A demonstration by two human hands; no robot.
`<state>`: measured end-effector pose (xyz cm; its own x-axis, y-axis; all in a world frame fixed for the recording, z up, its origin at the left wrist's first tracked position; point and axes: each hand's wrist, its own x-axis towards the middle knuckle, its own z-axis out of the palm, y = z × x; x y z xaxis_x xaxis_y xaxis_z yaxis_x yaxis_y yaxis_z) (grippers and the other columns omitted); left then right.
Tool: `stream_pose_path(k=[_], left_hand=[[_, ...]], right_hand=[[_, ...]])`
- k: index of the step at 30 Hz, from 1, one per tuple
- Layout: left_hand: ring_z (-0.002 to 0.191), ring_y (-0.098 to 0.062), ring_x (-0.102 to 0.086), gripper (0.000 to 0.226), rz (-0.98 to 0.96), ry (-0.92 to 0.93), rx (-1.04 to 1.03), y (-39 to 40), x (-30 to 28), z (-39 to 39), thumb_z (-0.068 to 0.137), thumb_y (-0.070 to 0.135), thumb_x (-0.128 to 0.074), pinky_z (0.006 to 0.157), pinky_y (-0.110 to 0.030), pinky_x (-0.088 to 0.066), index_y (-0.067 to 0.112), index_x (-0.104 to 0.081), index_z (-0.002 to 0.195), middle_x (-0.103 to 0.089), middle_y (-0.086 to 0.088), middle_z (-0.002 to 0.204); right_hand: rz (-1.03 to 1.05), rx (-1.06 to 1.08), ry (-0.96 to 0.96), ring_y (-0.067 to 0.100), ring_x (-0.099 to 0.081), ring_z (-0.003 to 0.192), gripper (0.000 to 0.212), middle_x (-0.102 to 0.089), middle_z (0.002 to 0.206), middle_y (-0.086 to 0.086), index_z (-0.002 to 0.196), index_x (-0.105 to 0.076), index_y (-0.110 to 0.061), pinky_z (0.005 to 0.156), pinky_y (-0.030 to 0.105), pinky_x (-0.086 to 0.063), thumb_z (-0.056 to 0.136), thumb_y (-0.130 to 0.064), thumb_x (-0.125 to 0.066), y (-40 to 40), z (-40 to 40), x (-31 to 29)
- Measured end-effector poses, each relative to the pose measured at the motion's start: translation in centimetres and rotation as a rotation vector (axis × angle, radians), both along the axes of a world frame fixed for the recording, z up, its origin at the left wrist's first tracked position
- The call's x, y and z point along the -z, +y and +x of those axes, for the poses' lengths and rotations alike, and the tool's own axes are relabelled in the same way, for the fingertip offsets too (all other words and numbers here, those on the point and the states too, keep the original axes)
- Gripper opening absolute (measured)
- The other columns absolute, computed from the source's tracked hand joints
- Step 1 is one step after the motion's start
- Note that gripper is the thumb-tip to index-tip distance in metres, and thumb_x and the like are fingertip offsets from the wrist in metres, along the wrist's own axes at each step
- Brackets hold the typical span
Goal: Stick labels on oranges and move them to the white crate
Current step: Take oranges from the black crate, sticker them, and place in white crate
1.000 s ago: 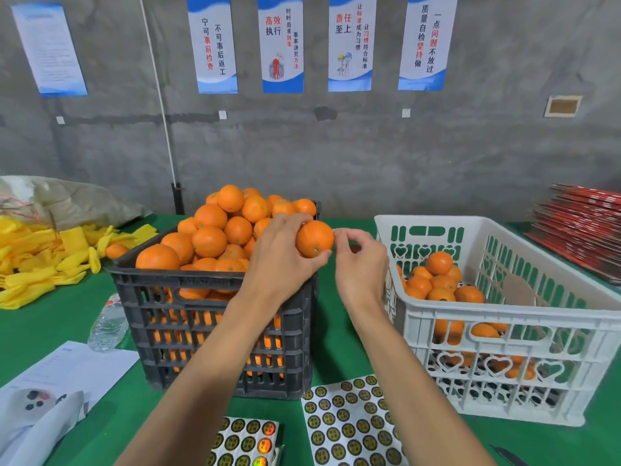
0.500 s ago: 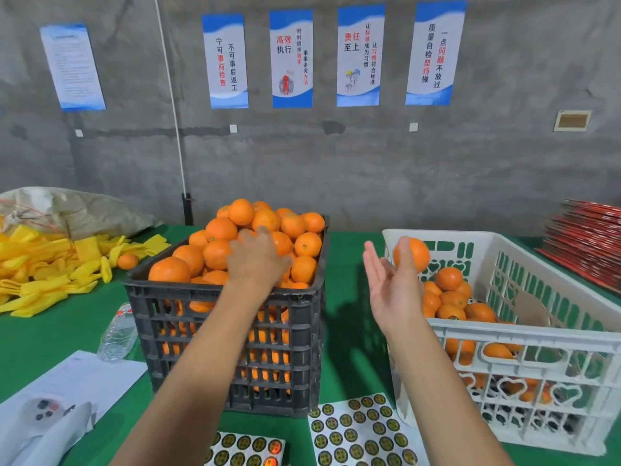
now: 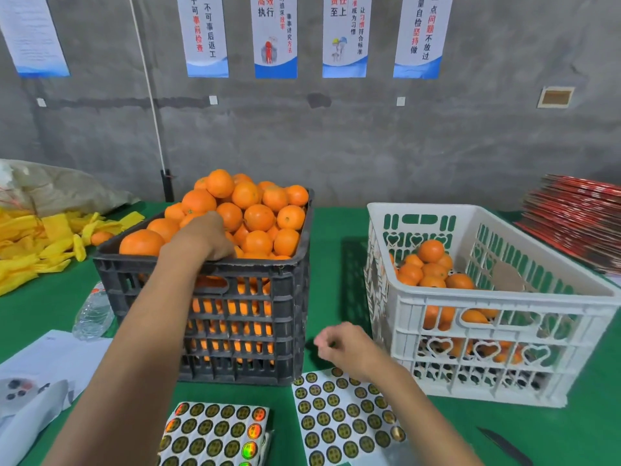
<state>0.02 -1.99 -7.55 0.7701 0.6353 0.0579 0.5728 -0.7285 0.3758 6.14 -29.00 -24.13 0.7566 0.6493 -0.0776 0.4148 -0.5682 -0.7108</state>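
A black crate (image 3: 201, 268) heaped with oranges (image 3: 258, 216) stands at centre. My left hand (image 3: 205, 237) reaches into its near side, fingers curled down over an orange that the hand mostly hides. To the right, the white crate (image 3: 504, 297) holds several oranges (image 3: 430, 250). My right hand (image 3: 342, 348) hovers low between the two crates, just above the top edge of a sheet of round labels (image 3: 339, 422). Its fingers are loosely curled and I see nothing in them. A second stack of label sheets (image 3: 215, 432) lies at the bottom centre.
Yellow foam sleeves (image 3: 30, 243) and a sack (image 3: 60, 186) lie at the left. A plastic bottle (image 3: 94, 311) and papers (image 3: 50, 361) sit beside the black crate. Red flat packs (image 3: 578, 223) are stacked at the far right. A dark blade (image 3: 504, 445) lies on the green cloth.
My right hand let the orange go at the white crate and dropped to the label sheet. My left hand moved from holding that orange into the black crate's pile.
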Motion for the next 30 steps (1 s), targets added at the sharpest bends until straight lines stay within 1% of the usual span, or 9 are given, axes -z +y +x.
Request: stream_pose_path(k=[2,5,7,11,15,18,23,27,30], left_hand=[[0.091,-0.036,-0.059,0.038,0.061,-0.215,-0.020,-1.1,0.3,-0.1,0.080,0.025,-0.081,0.069,-0.040,-0.046,0.005,-0.056,0.101,-0.061,-0.015,0.099],[0.094,-0.042,-0.062,0.037,0.153,-0.580,0.003,-3.6,0.4,0.7,0.085,0.034,-0.077,0.067,-0.040,-0.042,0.001,-0.062,0.093,-0.063,-0.018,0.088],[0.095,-0.042,-0.062,0.037,0.144,-0.655,0.051,-5.6,0.3,1.6,0.086,0.036,-0.077,0.069,-0.041,-0.044,0.002,-0.066,0.096,-0.068,-0.021,0.092],[0.101,-0.044,-0.060,0.040,0.095,-0.666,0.159,-8.3,1.8,3.2,0.088,0.036,-0.076,0.074,-0.046,-0.050,0.001,-0.068,0.105,-0.069,-0.023,0.100],[0.079,-0.039,-0.057,0.037,0.049,-0.639,0.163,-8.1,2.9,3.5,0.087,0.037,-0.077,0.058,-0.038,-0.039,0.003,-0.064,0.083,-0.058,-0.011,0.072],[0.066,-0.033,-0.051,0.045,0.042,-0.619,0.174,-7.9,2.8,3.2,0.086,0.036,-0.079,0.051,-0.034,-0.031,-0.002,-0.059,0.075,-0.050,-0.010,0.062],[0.072,-0.034,-0.054,0.046,0.032,-0.600,0.166,-8.4,2.7,2.8,0.086,0.037,-0.079,0.057,-0.038,-0.042,-0.001,-0.059,0.072,-0.058,-0.012,0.070],[0.066,-0.035,-0.047,0.053,0.029,-0.595,0.157,-8.4,2.8,2.7,0.086,0.036,-0.080,0.048,-0.033,-0.021,0.009,-0.041,0.062,-0.040,-0.005,0.060],[0.084,-0.043,-0.058,0.046,0.017,-0.591,0.142,-8.5,2.8,2.5,0.087,0.037,-0.079,0.052,-0.033,-0.032,0.010,-0.046,0.067,-0.052,-0.009,0.069]], right_hand=[[-0.155,-0.119,-0.055,0.023,-0.066,0.104,0.017,-0.068,0.116,0.009,0.103,-0.073,-0.010,0.102,0.036,-0.052,0.095,-0.025,-0.070,-1.0,0.0,2.7],[-0.103,-0.142,0.024,0.014,-0.059,0.100,0.038,-0.056,0.109,-0.003,0.118,-0.072,-0.026,0.093,0.028,-0.049,0.086,-0.044,-0.078,-2.5,-0.2,4.9],[-0.077,-0.163,0.050,0.008,-0.055,0.104,0.046,-0.053,0.111,-0.009,0.124,-0.069,-0.032,0.093,0.025,-0.044,0.083,-0.051,-0.078,-3.3,-0.1,5.7],[0.048,-0.135,0.021,0.001,-0.053,0.107,0.044,-0.056,0.111,-0.014,0.125,-0.070,-0.030,0.101,0.023,-0.042,0.085,-0.046,-0.078,-4.0,0.0,7.3],[0.113,-0.062,-0.048,-0.003,-0.053,0.103,0.035,-0.057,0.107,-0.018,0.119,-0.074,-0.030,0.091,0.010,-0.040,0.087,-0.044,-0.076,-3.8,0.3,8.5],[0.112,-0.017,-0.092,0.000,-0.054,0.102,0.031,-0.056,0.107,-0.018,0.117,-0.075,-0.029,0.092,0.014,-0.040,0.089,-0.043,-0.074,-3.4,0.7,9.1],[0.068,-0.022,-0.185,0.003,-0.056,0.096,0.031,-0.057,0.102,-0.017,0.116,-0.076,-0.026,0.093,0.022,-0.046,0.093,-0.045,-0.069,-2.9,1.1,9.5],[0.167,0.091,-0.181,0.006,-0.060,0.082,0.011,-0.063,0.092,-0.009,0.094,-0.081,-0.027,0.078,0.018,-0.049,0.090,-0.033,-0.073,-2.3,0.9,9.7],[0.165,0.163,-0.107,0.002,-0.065,0.082,0.017,-0.070,0.083,-0.006,0.074,-0.077,-0.013,0.073,0.012,-0.046,0.087,-0.023,-0.073,-1.8,1.2,9.7]])
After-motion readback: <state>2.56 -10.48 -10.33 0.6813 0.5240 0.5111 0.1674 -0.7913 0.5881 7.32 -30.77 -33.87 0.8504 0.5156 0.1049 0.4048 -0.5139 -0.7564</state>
